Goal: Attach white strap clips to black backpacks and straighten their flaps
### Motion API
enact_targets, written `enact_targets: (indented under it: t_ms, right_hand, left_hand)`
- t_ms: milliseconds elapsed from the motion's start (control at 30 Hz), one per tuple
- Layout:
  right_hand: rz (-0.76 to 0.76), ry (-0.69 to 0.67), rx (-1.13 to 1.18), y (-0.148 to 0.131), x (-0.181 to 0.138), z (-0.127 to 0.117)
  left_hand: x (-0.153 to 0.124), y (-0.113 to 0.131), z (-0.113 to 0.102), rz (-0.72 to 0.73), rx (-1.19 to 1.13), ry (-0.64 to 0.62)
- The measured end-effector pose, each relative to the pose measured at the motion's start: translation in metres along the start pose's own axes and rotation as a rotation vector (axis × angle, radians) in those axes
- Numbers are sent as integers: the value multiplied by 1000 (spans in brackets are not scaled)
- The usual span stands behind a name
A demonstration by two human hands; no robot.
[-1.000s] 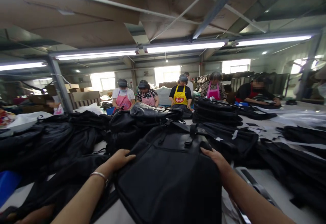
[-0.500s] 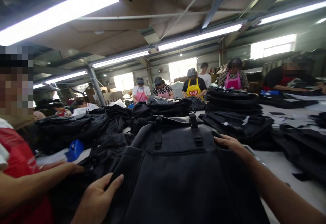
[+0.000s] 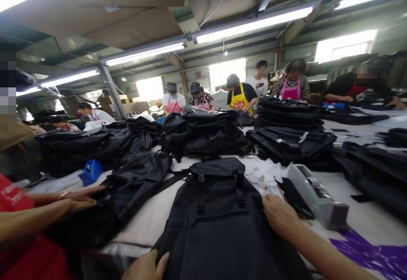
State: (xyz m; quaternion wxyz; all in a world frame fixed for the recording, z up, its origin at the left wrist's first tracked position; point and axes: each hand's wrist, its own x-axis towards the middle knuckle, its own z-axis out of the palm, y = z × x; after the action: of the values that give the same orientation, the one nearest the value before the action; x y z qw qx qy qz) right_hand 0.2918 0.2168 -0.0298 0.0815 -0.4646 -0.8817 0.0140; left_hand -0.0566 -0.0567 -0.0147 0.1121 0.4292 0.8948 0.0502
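Note:
A black backpack (image 3: pixel 229 233) lies front side up on the table before me, its flap and two buckled straps toward the far end. My left hand (image 3: pixel 146 266) grips its lower left edge, thumb on top, with the other fingers mostly hidden. Along the upper right side my right hand (image 3: pixel 280 214) is closed on the edge, fingertips partly out of sight. Just past that hand are a grey tape dispenser (image 3: pixel 318 195) and a heap of white paper tags (image 3: pixel 263 172).
Stacks of black bags (image 3: pixel 203 133) line the far side, with another pile (image 3: pixel 289 119) to the right. At left a co-worker in a red apron handles another black bag (image 3: pixel 136 178) near a blue tape dispenser (image 3: pixel 91 172). Purple plastic (image 3: pixel 372 250) lies at right.
The backpack has come down and flattened onto the table, both hands moving down with it. The grey dispenser and white tags, mostly hidden before, now show behind it.

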Motion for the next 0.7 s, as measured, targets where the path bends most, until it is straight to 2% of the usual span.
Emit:
enact_targets:
  t_ms: [67,133,200,233,267,300,400,467,567,700]
  right_hand:
    - [-67,40,11,-15,6,-24]
    - [-165,68,110,-36,18,-47]
    - [-258,70,232,-62,34,-59]
    - [-295,57,282,-75,42,-57]
    - [-318,41,318,-88,49,-51]
    - [-337,18,340,-99,55,-39]
    - [-344,-13,307,-118,63,12]
    - [-324,20,314,-121,63,45]
    - [-302,60,362,-116,60,70]
    - [-276,98,459,-113,66,69]
  left_hand:
    - [12,18,-31,64,59,71]
    - [32,46,-58,214,-3,255]
    - [62,79,-73,377,-166,329]
    - [81,95,-76,419,-299,315]
    - [102,110,-75,412,-469,260]
    - [123,123,-72,344,-662,203]
    - [185,149,-56,190,-850,131]
    - [215,159,-44,97,-954,37]
    - [239,166,-24,-23,-1145,-130]
    - [245,163,4,-83,-1426,-215]
